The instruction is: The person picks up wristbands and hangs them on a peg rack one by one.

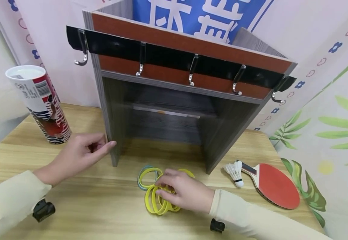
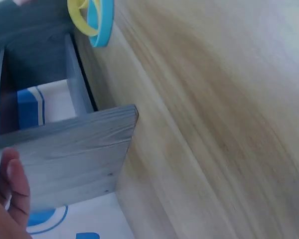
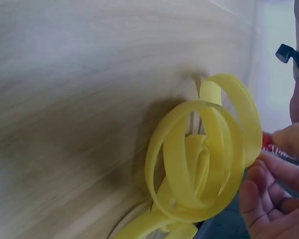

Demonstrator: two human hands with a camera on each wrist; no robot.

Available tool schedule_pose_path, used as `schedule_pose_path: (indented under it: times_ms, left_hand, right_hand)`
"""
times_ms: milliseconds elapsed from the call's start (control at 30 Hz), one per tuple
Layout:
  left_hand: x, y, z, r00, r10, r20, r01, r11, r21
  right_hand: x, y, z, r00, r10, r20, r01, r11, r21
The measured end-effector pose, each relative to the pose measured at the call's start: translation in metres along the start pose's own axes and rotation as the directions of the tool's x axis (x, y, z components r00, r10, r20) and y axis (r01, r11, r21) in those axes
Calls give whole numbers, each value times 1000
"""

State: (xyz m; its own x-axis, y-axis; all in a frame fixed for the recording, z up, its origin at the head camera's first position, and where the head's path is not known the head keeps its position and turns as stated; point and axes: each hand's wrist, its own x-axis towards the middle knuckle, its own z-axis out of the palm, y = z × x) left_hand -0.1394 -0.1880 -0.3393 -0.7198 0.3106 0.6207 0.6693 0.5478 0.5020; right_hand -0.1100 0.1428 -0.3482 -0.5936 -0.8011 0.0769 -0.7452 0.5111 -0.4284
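My right hand [image 1: 186,190] is over a heap of yellow silicone wristbands [image 1: 153,200], fingers bent down into them. In the right wrist view, its thumb and fingertips meet the edge of one yellow wristband [image 3: 250,119], raised on its side beside other overlapping loops. A blue wristband [image 1: 139,182] lies under a yellow one at the heap's left. My left hand [image 1: 80,153] hovers by the left side panel [image 1: 111,133] of a grey wooden cabinet, fingers loosely bent and thumb extended, holding nothing. Whether its fingertips touch the panel I cannot tell.
Across the cabinet's front runs a black rail [image 1: 167,55] with several metal hooks. At the left stands a tall red-and-white can [image 1: 46,106]. A shuttlecock [image 1: 234,171] and a red table tennis bat [image 1: 277,186] lie to the right on the wooden table [image 1: 95,210].
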Motion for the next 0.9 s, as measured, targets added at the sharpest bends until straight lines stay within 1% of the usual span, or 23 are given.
schedule_pose_path:
  times_ms: [100, 167, 200, 300, 367, 433, 533, 700, 800, 900]
  left_hand:
    - [2, -3, 0, 998, -55, -26, 55, 998, -1]
    - [3, -4, 1, 995, -98, -24, 98, 995, 0]
    - [3, -5, 2, 992, -123, -16, 123, 992, -6]
    - [3, -8, 5, 979, -202, 32, 203, 978, -51]
    - [3, -11, 7, 971, -232, 58, 236, 969, -77]
    - [3, -13, 10, 968, -235, 85, 244, 963, -113]
    - [3, -16, 13, 968, -222, 117, 239, 959, -151]
    - [4, -21, 16, 958, -223, 181, 258, 946, -198]
    - [4, -23, 17, 954, -227, 196, 266, 943, -201]
    - [4, -26, 18, 954, -228, 194, 265, 945, -193]
  right_hand:
    - [1, -4, 2, 999, 43, 19, -42, 999, -30]
    - [2, -6, 3, 996, 77, 34, -75, 996, -52]
    - [3, -6, 3, 995, 93, 42, -91, 994, -58]
    - [6, -8, 3, 989, 131, 64, -127, 990, -68]
    - [7, -9, 2, 986, 148, 75, -142, 987, -75]
    - [9, -10, 2, 984, 156, 81, -149, 986, -78]
    - [9, -11, 2, 983, 161, 84, -155, 985, -75]
    - [9, -12, 2, 987, 149, 59, -145, 987, -75]
    - [9, -13, 1, 990, 131, 49, -127, 989, -79]
    - [9, -12, 0, 991, 123, 50, -121, 992, -40]
